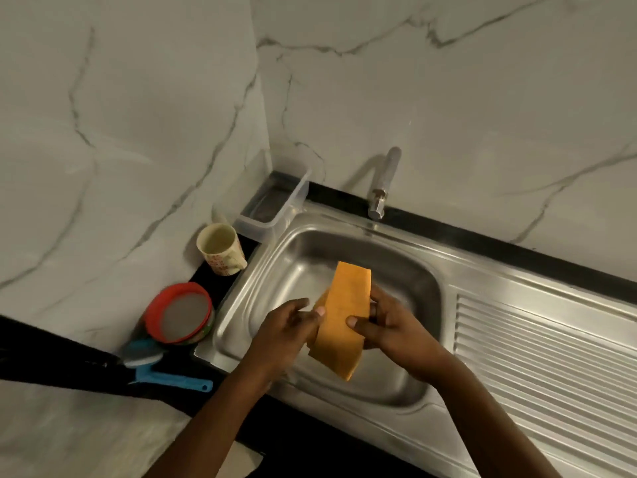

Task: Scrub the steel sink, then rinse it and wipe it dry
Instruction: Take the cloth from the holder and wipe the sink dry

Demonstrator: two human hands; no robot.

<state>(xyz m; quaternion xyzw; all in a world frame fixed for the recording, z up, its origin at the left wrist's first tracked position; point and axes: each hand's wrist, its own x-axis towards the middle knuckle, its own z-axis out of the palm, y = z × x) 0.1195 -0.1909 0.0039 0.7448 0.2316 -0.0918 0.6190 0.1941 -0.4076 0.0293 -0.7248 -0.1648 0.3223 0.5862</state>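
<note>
Open sink basin [275, 270]; tap [382, 188] overhead behind; cup [220, 250] at left rim

Both hands [339, 326] hold folded orange cloth [343, 319] above steel sink [275, 270].

Drainboard [551, 357] cropped right, mug [224, 262] print unreadable

Both bare forearms reach forward, hands nearly meeting; the right hand [389, 322] pinches a cloth [344, 326], thumb in front, and the left hand [287, 327] pinches its other edge
</note>
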